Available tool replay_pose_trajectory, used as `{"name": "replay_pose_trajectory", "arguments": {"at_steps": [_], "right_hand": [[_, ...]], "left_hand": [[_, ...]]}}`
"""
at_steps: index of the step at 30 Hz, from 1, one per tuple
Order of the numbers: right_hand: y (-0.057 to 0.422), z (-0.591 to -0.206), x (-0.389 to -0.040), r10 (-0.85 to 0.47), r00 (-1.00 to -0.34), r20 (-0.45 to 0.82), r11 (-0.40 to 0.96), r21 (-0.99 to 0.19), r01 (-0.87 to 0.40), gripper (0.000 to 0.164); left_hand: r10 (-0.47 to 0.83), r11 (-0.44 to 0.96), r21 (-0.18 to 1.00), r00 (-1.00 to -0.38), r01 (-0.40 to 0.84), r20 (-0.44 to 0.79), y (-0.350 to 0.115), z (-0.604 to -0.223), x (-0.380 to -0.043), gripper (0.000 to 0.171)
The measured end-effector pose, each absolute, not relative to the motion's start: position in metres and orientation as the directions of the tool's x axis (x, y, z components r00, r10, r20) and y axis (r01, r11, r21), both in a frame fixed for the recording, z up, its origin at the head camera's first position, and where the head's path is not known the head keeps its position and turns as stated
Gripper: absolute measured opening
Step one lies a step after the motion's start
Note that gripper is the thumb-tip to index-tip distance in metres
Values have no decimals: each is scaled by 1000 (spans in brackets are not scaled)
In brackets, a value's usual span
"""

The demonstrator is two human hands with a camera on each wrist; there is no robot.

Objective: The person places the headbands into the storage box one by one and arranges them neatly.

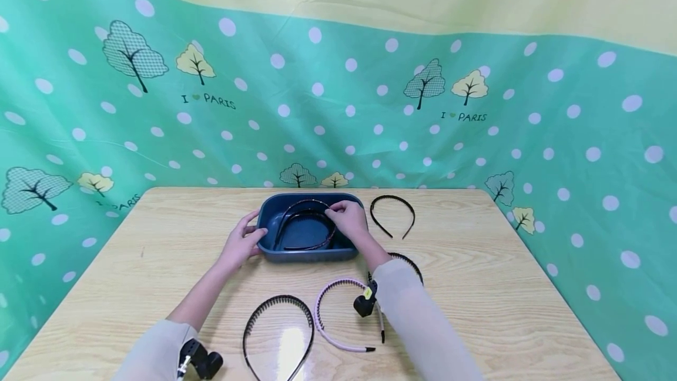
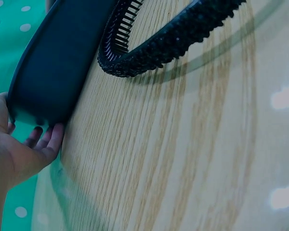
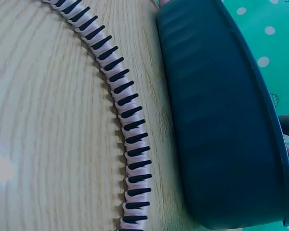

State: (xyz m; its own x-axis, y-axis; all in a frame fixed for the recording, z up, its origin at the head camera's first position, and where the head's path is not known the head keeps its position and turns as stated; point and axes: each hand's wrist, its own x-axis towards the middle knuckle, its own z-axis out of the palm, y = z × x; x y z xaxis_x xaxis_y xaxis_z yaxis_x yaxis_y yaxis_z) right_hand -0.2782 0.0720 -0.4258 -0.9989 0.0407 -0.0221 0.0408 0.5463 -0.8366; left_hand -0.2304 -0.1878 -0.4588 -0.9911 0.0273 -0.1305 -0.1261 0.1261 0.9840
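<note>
A dark blue plastic basin [image 1: 312, 256] stands at the back of the table. My left hand [image 1: 242, 243] grips its left end, thumb over the rim and fingers against the outer wall; the left wrist view shows the fingertips under the basin's end [image 2: 58, 62]. Inside the basin are dark headbands [image 1: 311, 200] overlapping one another. My right hand [image 1: 348, 219] reaches over the right part of the basin and pinches one of these headbands at its right side. In the right wrist view the basin's wall [image 3: 216, 115] hides most of that hand.
A thin black headband [image 1: 393, 197] lies right of the basin. Nearer are a lilac headband [image 1: 344, 346] with dark teeth and a black toothed headband [image 1: 285, 297]. Another black headband [image 1: 409, 261] is partly hidden under my right forearm. A polka-dot curtain [image 1: 338, 110] hangs behind the table.
</note>
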Motion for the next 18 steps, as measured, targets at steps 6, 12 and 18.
{"name": "replay_pose_trajectory", "arguments": {"at_steps": [6, 12, 18], "right_hand": [[72, -427, -279, 43, -999, -25, 561, -826, 45, 22], [71, -429, -280, 43, -999, -18, 578, -815, 40, 21], [71, -430, -281, 48, -999, -20, 592, -805, 44, 20]], "left_hand": [[27, 136, 983, -992, -120, -125, -188, -459, -229, 60], [26, 144, 983, -992, -117, -122, -188, -458, -229, 60], [28, 147, 982, -992, -118, -124, -188, -458, -229, 60]]}}
